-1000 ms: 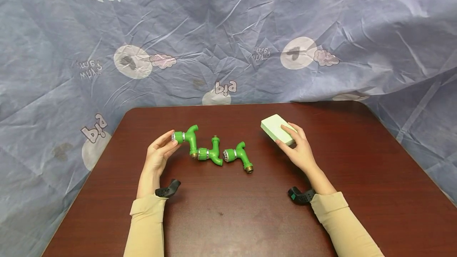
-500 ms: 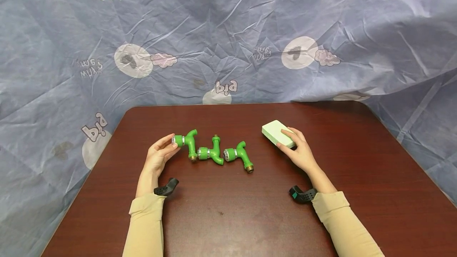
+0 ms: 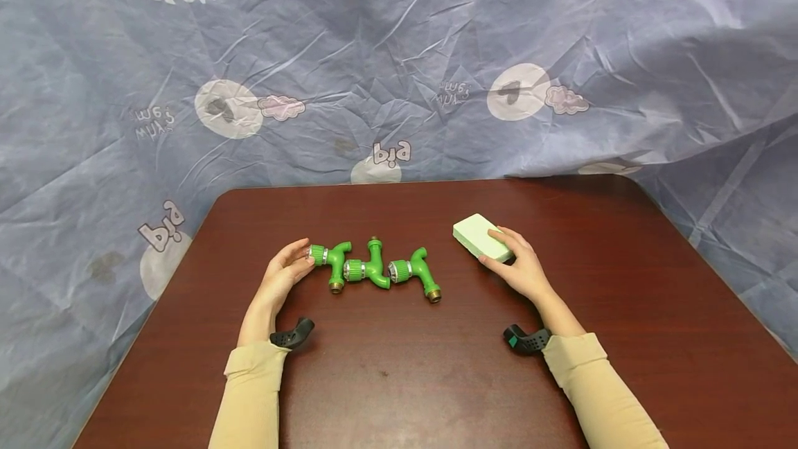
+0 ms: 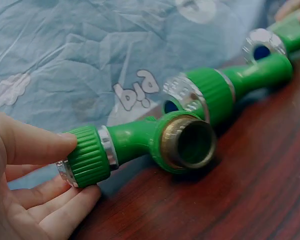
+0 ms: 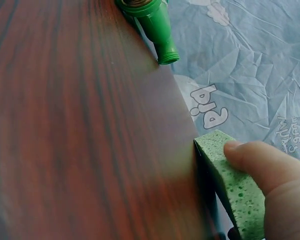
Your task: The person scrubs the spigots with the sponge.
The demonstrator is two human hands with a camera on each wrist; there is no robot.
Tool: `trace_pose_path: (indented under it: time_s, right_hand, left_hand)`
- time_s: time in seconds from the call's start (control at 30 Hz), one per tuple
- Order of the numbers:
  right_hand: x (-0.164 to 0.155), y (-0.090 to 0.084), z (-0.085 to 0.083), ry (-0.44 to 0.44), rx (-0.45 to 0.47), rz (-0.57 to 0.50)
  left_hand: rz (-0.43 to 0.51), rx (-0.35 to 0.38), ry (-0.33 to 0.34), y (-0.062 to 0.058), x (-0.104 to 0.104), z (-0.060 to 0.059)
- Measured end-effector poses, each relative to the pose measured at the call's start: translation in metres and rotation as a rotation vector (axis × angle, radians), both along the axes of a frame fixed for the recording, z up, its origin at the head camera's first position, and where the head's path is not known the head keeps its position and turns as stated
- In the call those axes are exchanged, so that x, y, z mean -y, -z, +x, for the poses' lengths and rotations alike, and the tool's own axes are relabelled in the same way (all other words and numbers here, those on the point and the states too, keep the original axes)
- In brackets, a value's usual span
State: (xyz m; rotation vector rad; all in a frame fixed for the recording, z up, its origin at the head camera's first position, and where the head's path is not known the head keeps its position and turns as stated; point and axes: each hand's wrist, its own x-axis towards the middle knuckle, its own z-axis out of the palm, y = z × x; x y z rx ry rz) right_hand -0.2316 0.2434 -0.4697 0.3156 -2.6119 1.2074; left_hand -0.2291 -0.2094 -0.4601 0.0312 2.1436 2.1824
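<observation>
The left hand [image 3: 283,277] pinches the ribbed cap of the nearest tap [image 3: 329,260] lying on the table [image 3: 399,366] beside its fingertips, so a firm grip there (the right hand [image 3: 522,270] clasps the sponge [image 3: 480,236]) would probably steady it for wiping.

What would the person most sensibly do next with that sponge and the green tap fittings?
Probably lift the green sponge toward the leftmost fitting. The right hand grips the sponge on the table, and the left hand pinches that fitting's ribbed collar, as if steadying it.
</observation>
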Motion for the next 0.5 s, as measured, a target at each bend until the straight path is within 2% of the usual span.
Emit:
trace_pose_path:
  time_s: [0.07, 0.13, 0.23, 0.3, 0.5]
  right_hand:
    - [0.0002, -0.0008, 0.0010, 0.005, 0.013, 0.015]
    - [0.0003, -0.0011, 0.0016, 0.007, 0.025, 0.037]
    - [0.0006, -0.0011, 0.0015, 0.009, 0.038, 0.071]
    - [0.0012, -0.0012, 0.0006, 0.011, 0.049, 0.081]
    - [0.0045, -0.0099, 0.0027, -0.006, 0.122, 0.099]
  left_hand:
    - [-0.103, -0.006, 0.001, -0.0091, -0.0039, 0.0045]
    - [-0.199, -0.018, -0.001, -0.0120, -0.0052, 0.0060]
    - [-0.326, -0.035, 0.010, -0.0143, -0.0048, 0.0075]
    - [-0.397, -0.053, 0.020, -0.0086, -0.0013, 0.0046]
    - [-0.681, -0.140, 0.033, -0.0134, -0.0023, 0.0043]
